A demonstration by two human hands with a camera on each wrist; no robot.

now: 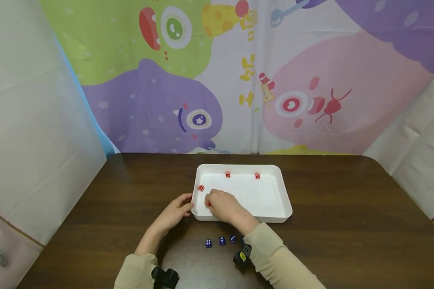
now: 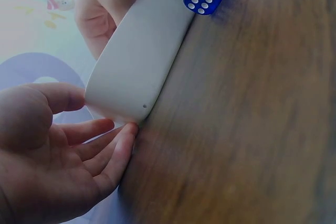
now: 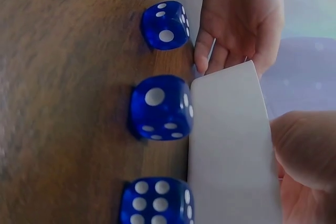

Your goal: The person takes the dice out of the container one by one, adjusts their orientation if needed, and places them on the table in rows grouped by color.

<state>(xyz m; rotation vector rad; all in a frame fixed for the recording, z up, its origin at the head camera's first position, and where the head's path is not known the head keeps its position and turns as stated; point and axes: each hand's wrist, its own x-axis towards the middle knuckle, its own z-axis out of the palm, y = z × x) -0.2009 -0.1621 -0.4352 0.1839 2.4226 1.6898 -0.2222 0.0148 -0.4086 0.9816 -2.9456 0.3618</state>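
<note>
A shallow white tray [image 1: 253, 208] lies on the brown table. Inside its near left part, my right hand [image 1: 226, 205] bends down with curled fingers, pinching a red die [image 1: 209, 205] that shows only as a bit of red. My left hand [image 1: 173, 214] touches the tray's near left corner from outside, thumb and fingertips against the wall [image 2: 142, 61], fingers loosely extended. Three other red dice lie in the tray: one by the left wall [image 1: 201, 188], one at the back [image 1: 228, 174] and one further right [image 1: 257, 176].
Several blue dice [image 1: 222, 240] stand in a row on the table [image 1: 347, 216] in front of the tray; the rightmost is partly hidden by the right wrist camera [image 1: 241, 259]. A cartoon-print curtain [image 1: 238, 120] hangs behind the table.
</note>
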